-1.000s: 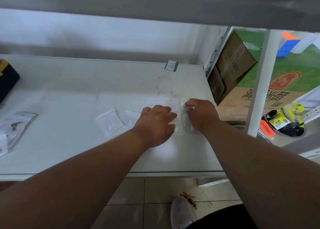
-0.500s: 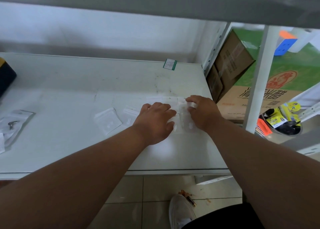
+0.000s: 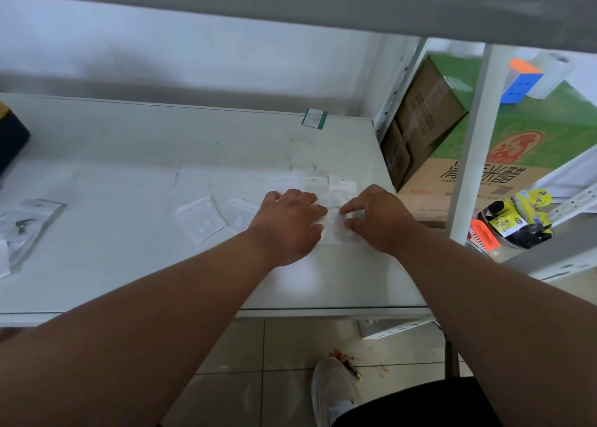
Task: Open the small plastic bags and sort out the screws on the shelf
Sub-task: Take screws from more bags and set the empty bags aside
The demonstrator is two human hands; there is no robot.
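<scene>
Several small clear plastic bags lie on the white shelf [image 3: 129, 265]. My left hand [image 3: 287, 223] rests palm down on the left side of a small plastic bag [image 3: 332, 229], fingers pressing it to the shelf. My right hand [image 3: 378, 216] pinches the same bag's right side with curled fingers. More bags [image 3: 342, 184] sit in a row just behind my hands. Two other bags [image 3: 200, 220] [image 3: 242, 207] lie to the left of my left hand. At the far left, a bag with a metal screw [image 3: 22, 226] rests on other bags.
A green-edged label [image 3: 314, 118] sits at the shelf's back right. A dark box [image 3: 9, 136] is at the left edge. A white upright post [image 3: 471, 142], cardboard boxes [image 3: 426, 116] and a metal bowl with yellow packets [image 3: 517, 223] stand to the right. My shoe [image 3: 336, 391] is below.
My right hand's fingers have slid from the upper edge of the bags toward me and now pinch lower down. My left hand has stayed in place.
</scene>
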